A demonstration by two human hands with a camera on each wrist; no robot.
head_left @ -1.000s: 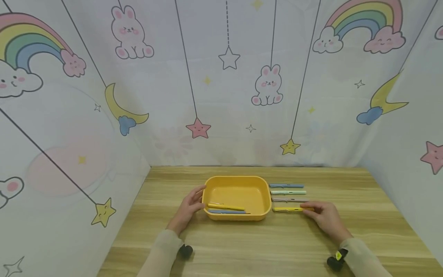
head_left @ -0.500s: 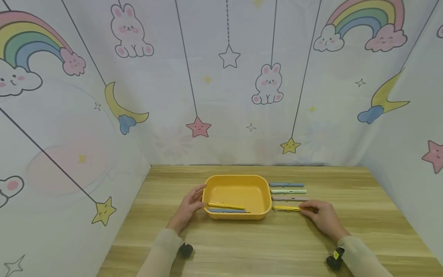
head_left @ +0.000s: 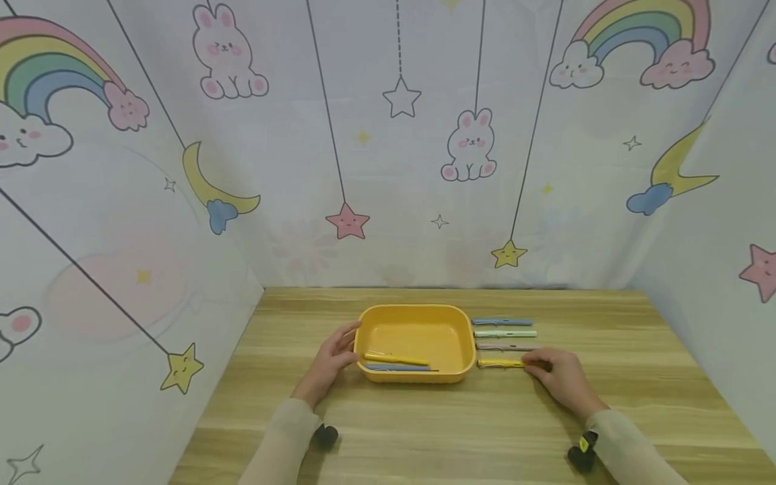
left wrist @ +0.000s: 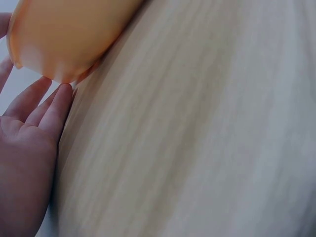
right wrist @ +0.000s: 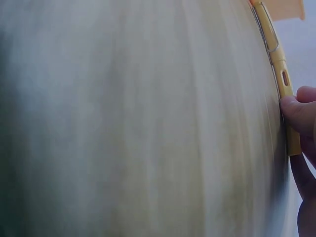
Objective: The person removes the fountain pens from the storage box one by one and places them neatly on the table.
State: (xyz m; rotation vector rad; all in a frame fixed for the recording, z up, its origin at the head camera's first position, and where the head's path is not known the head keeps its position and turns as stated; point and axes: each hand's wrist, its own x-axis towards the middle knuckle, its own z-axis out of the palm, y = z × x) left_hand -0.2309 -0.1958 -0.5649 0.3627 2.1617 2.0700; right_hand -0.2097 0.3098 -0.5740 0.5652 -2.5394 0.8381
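Observation:
A yellow tray stands on the wooden table, holding a yellow pen and a blue pen along its near side. At its left end my left hand rests its fingertips against the outer wall; the left wrist view shows fairly straight fingers touching the tray. To the right of the tray, my right hand pinches the back end of another yellow pen between thumb and fingers. In the right wrist view this yellow pen lies close along the tabletop, clip toward the tray.
Beyond the pinched pen, a blue pen, a pale green pen and a greyish-pink pen lie in a row. Wall cloths printed with rabbits and stars enclose the table at the back and sides.
My right hand has slid slightly left along the yellow pen, which stays in its place. The left hand and the tray have not visibly moved.

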